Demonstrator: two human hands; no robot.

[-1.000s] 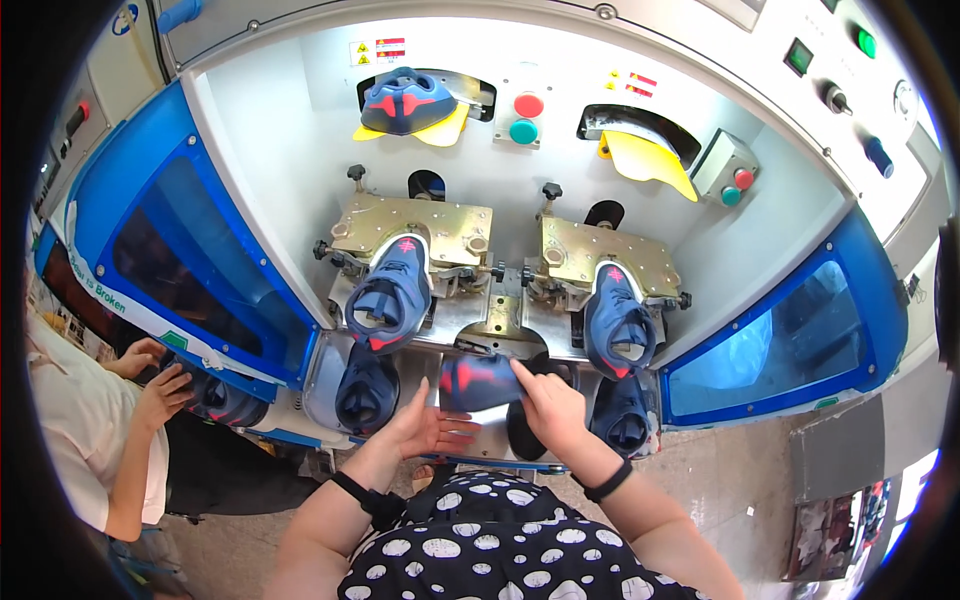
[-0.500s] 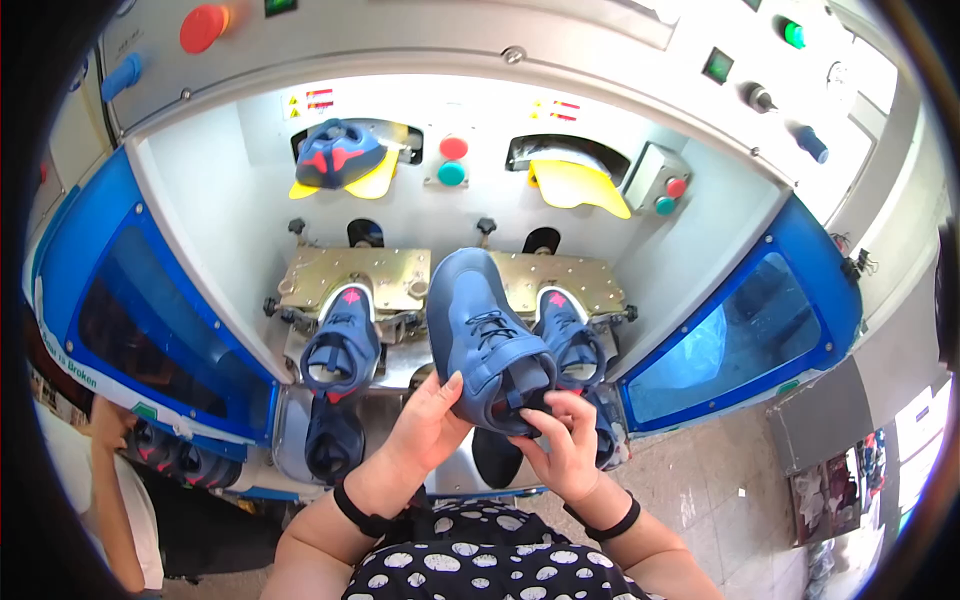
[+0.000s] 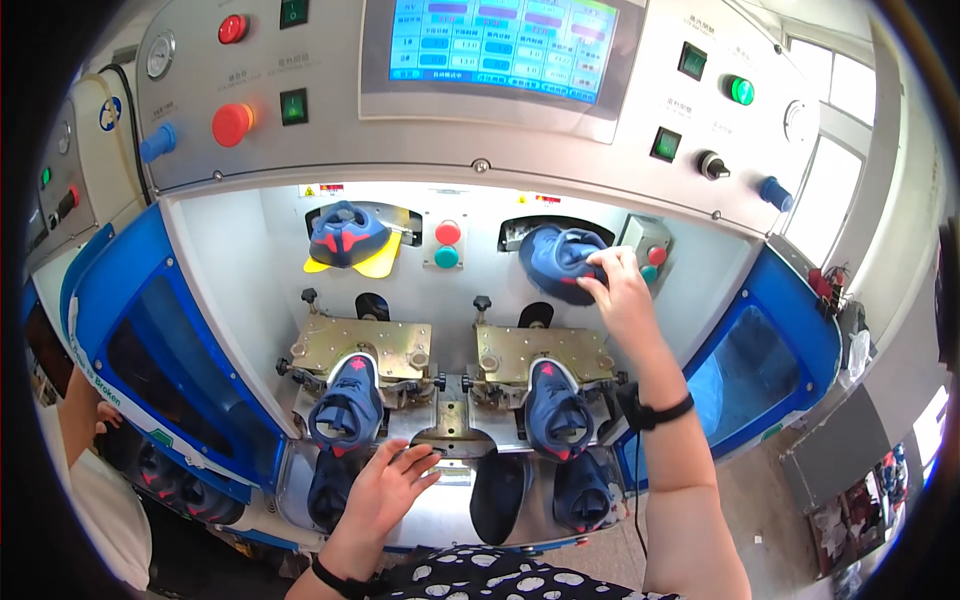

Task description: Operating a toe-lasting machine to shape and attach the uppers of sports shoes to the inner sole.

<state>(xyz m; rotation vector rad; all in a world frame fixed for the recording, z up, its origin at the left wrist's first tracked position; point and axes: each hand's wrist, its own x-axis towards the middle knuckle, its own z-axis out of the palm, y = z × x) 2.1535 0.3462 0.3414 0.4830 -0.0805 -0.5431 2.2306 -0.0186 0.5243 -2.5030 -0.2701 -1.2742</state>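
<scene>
My right hand reaches up and grips a blue shoe by its heel collar, thumb and fingers pinched on it. That shoe sits over the right slot in the machine's back wall, covering the yellow flap there. A similar blue shoe with red marks rests on the left yellow flap. My left hand is open and holds nothing, fingers spread above the metal tray. Below the brass plates stand a left shoe and a right shoe, toes pointing away from me. A dark sole-shaped pad lies right of my left hand.
More blue shoes stand lower down. Blue windowed doors flank the chamber, the left door and the right door. Above are a screen and a red stop button. A person's arm shows at the left.
The shoe that both hands held before my body is now at the right slot in my right hand. My left hand has let go and opened. The view has tilted up.
</scene>
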